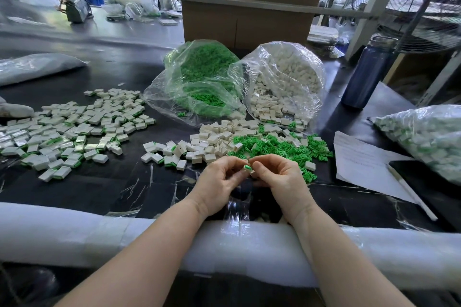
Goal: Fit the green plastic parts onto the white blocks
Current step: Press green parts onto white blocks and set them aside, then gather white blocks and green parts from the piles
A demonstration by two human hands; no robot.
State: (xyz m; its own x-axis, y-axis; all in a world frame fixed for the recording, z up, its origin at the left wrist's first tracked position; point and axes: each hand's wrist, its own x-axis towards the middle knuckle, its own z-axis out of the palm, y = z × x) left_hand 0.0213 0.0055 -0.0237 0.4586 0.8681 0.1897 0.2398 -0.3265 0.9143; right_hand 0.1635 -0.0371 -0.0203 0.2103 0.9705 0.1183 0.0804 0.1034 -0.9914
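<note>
Black table (104,182): loose white blocks (214,141); green parts (279,147); two open bags; paper (361,159).

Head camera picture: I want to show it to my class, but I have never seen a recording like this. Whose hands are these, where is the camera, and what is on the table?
There is no machine here. A person wears the camera on the head, so it looks down at that person's own hands. The left hand and the right hand together pinch a small green part against a white piece. On the black table lie loose white blocks, loose green parts, and a spread of assembled pieces to the left. Behind stand a bag of green parts and a bag of white blocks.
</note>
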